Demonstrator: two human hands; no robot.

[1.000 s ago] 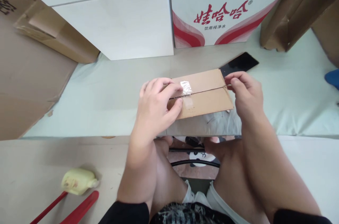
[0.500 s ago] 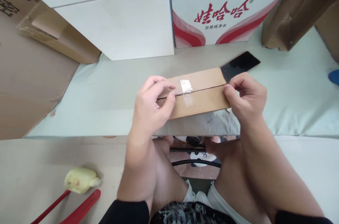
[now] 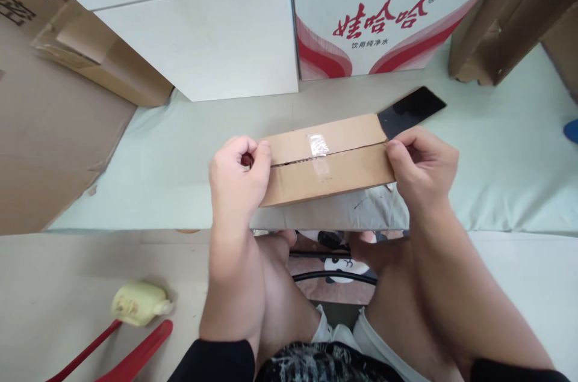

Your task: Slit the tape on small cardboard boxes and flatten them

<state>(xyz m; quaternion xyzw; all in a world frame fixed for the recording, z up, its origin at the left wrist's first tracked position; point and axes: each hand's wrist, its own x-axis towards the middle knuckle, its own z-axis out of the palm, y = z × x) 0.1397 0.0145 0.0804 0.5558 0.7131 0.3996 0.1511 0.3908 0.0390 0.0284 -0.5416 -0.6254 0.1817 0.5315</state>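
Observation:
A long, narrow cardboard box (image 3: pixel 325 174) lies across the pale green cloth, tilted slightly up to the right. Its two top flaps meet along a seam, and a short piece of clear tape (image 3: pixel 319 145) crosses that seam near the middle. My left hand (image 3: pixel 237 174) pinches the box's left end, thumb on top and fingers curled. At the right end, my right hand (image 3: pixel 422 165) grips the corner between thumb and bent index finger. Just beyond that corner lies a flat black phone-like slab (image 3: pixel 413 108), partly hidden behind the box and hand.
White cartons (image 3: pixel 203 45) and a red-printed white carton (image 3: pixel 365 33) stand along the back. Large brown cardboard (image 3: pixel 54 111) is at the left, an upright brown piece (image 3: pixel 497 27) at the right. Lower left are a yellow bottle (image 3: pixel 139 304) and red bars (image 3: pixel 139 349).
My left hand has moved left from the top of the box to its left end, and its fingers have closed there. The right hand keeps nearly the same place.

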